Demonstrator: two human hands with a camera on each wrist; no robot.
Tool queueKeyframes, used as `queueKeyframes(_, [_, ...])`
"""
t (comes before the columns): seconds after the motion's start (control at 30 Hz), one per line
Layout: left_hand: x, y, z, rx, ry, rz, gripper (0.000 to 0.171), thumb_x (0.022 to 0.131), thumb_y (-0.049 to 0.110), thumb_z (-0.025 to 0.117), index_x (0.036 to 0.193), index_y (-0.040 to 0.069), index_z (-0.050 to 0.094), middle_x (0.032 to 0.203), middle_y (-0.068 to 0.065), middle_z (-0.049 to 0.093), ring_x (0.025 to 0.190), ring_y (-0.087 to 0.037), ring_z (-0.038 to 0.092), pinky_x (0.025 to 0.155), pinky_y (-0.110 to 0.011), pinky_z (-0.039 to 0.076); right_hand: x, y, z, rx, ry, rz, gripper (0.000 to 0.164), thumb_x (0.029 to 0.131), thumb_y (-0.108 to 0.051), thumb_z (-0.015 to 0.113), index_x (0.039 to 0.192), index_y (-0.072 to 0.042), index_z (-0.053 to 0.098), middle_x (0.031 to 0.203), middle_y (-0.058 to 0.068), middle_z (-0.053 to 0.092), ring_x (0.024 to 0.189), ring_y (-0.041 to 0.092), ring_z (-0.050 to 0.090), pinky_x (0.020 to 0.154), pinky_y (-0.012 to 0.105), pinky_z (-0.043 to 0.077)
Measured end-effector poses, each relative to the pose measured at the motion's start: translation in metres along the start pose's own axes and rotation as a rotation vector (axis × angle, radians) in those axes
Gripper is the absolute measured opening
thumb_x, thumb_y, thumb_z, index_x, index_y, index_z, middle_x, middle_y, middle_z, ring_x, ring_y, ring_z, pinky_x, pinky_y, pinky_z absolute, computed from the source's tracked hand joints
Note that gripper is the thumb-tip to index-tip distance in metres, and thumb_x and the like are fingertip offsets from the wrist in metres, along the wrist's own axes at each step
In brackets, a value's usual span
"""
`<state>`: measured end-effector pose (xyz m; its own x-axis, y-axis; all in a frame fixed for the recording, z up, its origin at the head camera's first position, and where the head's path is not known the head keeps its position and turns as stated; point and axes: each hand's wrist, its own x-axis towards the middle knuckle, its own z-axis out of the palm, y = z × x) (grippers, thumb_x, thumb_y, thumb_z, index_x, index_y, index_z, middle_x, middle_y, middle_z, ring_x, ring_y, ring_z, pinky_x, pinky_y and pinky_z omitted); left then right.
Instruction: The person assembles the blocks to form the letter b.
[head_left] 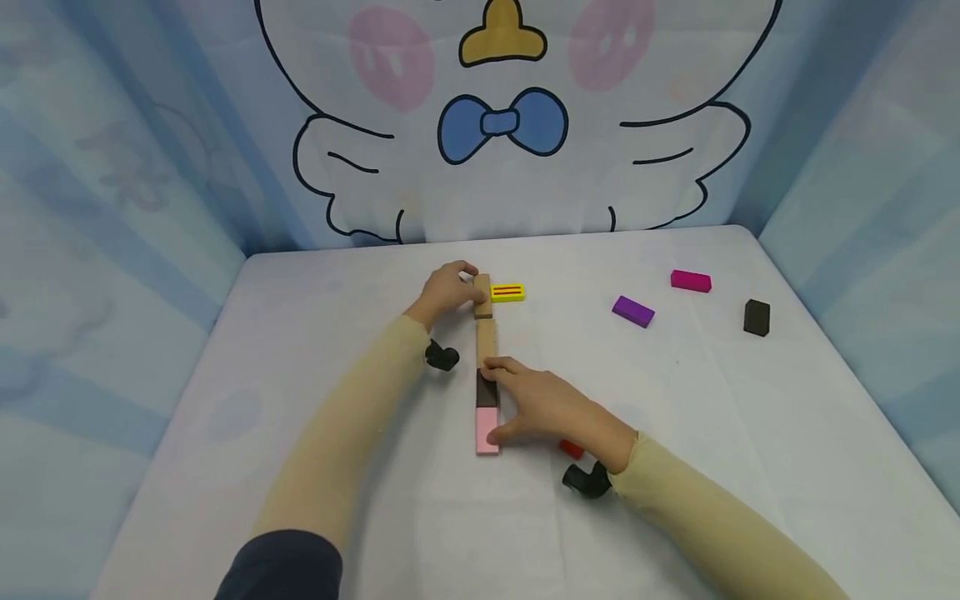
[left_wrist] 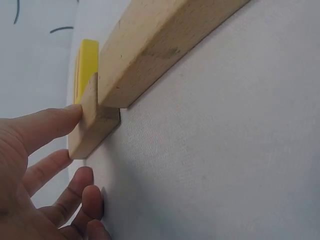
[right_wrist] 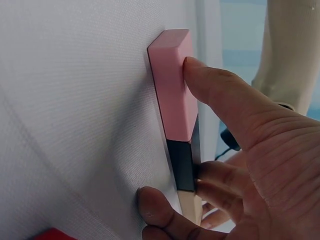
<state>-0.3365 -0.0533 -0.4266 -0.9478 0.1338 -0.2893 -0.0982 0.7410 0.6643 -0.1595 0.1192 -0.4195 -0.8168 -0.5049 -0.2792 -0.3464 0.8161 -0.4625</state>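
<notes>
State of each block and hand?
Left hand: touching far wooden block
Right hand: touching pink block
Far wooden block: lined up
Near wooden block: lined up
Inner dark block: lined up
Pink block: lined up, near end
Yellow block: crosswise
Purple block: apart
Magenta block: apart
Outer dark block: apart
Red block: partly hidden

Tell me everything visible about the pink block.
The pink block is a plain, smooth rectangular bar with slightly softened edges, perhaps painted wood. It lies flat on the white table as the near end of a row, its far end against a dark block. The thumb of the right grip touches its upper face.
</notes>
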Motion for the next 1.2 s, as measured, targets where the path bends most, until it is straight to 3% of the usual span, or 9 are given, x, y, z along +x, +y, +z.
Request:
queueKeyframes(0.3, [-0.006,-0.001,0.004,0.008,0.017,0.045,0.056,0.091,0.032,0.079,0.141,0.016,0.060,0.138,-0.013,0.061,0.122,-0.030,0.058,0.105,-0.046,0.049,0.000,-0.001,-0.001,0.004,-0.010,0.010,0.097,0.081,-0.048,0.088,0.160,-0.018,0.041,0.169,-0.002,0.031,0.133,0.026,0.059,0.110,0.051,0.048])
queueKeyframes(0.7, [-0.007,-0.001,0.004,0.040,-0.016,0.061,0.059,0.093,0.031,0.078,0.146,0.018,0.057,0.141,-0.014,0.059,0.123,-0.030,0.057,0.104,-0.045,0.049,0.000,-0.001,-0.001,0.008,-0.014,0.015,0.097,0.081,-0.049,0.088,0.160,-0.018,0.041,0.169,-0.002,0.031,0.133,0.026,0.059,0.112,0.054,0.046])
queueKeyframes(0.97, [-0.013,-0.003,0.004,0.156,-0.032,0.111,0.060,0.098,0.030,0.071,0.154,0.017,0.051,0.144,-0.017,0.053,0.127,-0.030,0.054,0.109,-0.045,0.048,0.001,-0.001,-0.003,0.013,-0.013,0.019,0.097,0.080,-0.049,0.088,0.159,-0.019,0.042,0.168,-0.001,0.033,0.135,0.026,0.058,0.113,0.055,0.044])
queueKeyframes(1.07, [-0.021,-0.006,-0.002,0.262,-0.095,0.221,0.060,0.100,0.023,0.064,0.156,0.011,0.046,0.159,-0.016,0.041,0.145,-0.032,0.043,0.121,-0.046,0.037,0.002,0.000,-0.003,0.004,-0.005,0.019,0.098,0.078,-0.050,0.089,0.159,-0.019,0.042,0.167,-0.001,0.035,0.133,0.027,0.059,0.111,0.055,0.046])
queueKeyframes(1.2, [-0.044,-0.017,-0.014,0.331,-0.306,0.425,0.085,0.093,0.023,0.067,0.165,0.007,0.023,0.175,-0.011,0.005,0.162,-0.028,0.008,0.130,-0.045,0.016,0.004,0.002,-0.002,0.009,0.006,0.017,0.101,0.077,-0.052,0.090,0.159,-0.019,0.041,0.165,-0.001,0.038,0.131,0.028,0.060,0.110,0.056,0.047])
